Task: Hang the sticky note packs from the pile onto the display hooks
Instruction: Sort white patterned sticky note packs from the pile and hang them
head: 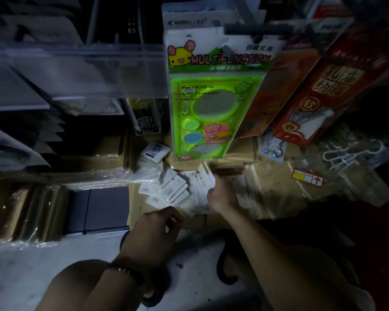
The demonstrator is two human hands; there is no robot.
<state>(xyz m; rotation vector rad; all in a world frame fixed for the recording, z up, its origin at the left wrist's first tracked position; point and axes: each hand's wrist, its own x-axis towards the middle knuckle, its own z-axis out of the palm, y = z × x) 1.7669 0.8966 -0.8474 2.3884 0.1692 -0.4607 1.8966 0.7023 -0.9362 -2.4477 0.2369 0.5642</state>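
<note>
A pile of white sticky note packs (166, 189) lies spread on brown cardboard boxes low in the dim scene. My right hand (222, 194) reaches into the pile and grips a fanned bunch of packs (200, 187) by their right edge. My left hand (157, 234) hovers at the pile's near edge with its fingers curled down; whether it holds a pack is hidden. A grey display hook (256, 29) sticks out at the top, above the pile.
A green "Multifunction" ruler card (211, 97) hangs from the hooks, with red and orange packages (319, 90) to its right. Clear shelf trays (81, 70) fill the left. Wrapped cardboard boxes (54, 198) and white plastic hangers (346, 156) lie around the pile.
</note>
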